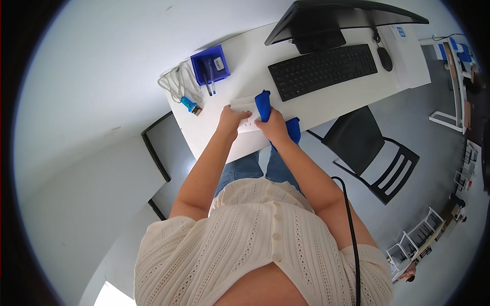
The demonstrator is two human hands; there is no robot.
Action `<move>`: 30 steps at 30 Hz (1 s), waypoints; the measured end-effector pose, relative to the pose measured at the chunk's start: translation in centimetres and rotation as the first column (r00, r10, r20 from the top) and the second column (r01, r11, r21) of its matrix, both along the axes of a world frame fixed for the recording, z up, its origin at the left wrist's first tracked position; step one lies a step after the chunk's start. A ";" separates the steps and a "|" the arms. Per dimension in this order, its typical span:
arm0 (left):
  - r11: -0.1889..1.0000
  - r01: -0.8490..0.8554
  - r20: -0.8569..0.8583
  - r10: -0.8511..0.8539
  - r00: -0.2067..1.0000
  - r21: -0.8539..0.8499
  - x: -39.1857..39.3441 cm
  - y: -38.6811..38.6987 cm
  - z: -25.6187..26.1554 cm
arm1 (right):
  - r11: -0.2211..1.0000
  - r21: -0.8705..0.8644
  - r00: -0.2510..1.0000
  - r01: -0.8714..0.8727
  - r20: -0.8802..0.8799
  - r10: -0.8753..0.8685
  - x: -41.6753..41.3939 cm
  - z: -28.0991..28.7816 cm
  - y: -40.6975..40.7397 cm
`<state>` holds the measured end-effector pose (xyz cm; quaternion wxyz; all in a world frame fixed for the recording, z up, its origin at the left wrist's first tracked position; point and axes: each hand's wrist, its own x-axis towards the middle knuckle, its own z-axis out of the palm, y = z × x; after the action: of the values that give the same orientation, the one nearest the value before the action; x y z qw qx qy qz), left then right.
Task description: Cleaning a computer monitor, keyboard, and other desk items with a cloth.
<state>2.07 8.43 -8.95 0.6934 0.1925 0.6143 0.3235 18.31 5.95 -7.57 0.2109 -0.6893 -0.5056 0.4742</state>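
Note:
Between my hands is a white power socket block (247, 124) with slotted outlets, just over the near edge area of the white desk (214, 134). My left hand (231, 118) grips its left side, thumb across the face. The right side is held by my right hand (271, 124), which also has a blue cloth (263, 105) in it. Part of the cloth sticks up above the fingers, and another part hangs past the wrist. The palms and most fingertips are hidden beneath the block and cloth.
A blue bin (210, 65) with pens, a coiled pale cable (178, 82) and a blue plug-like device (190, 105) lie at left. A black keyboard (323, 70), mouse (384, 59) and monitor (344, 17) stand beyond. A black chair (358, 141) is at right.

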 end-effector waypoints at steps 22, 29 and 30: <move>0.669 0.460 -0.298 -0.350 0.888 0.584 0.7 -2.4 -1.1 | 0.928 0.348 0.983 -0.133 -0.072 0.168 3.2 -1.8 -1.8; 0.798 0.428 -0.207 -0.375 0.904 0.424 0.5 -2.4 -1.1 | 0.913 0.404 0.997 0.047 -0.072 -0.020 4.3 1.1 -1.4; 0.792 0.409 -0.201 -0.356 0.912 0.454 0.4 -2.5 -1.2 | 0.883 0.465 0.997 0.060 -0.079 -0.025 4.1 3.0 -1.2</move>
<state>2.51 5.96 -10.11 0.6403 0.4975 0.4966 0.3096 22.36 4.72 -4.62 0.3987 -0.6119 -0.5818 0.3580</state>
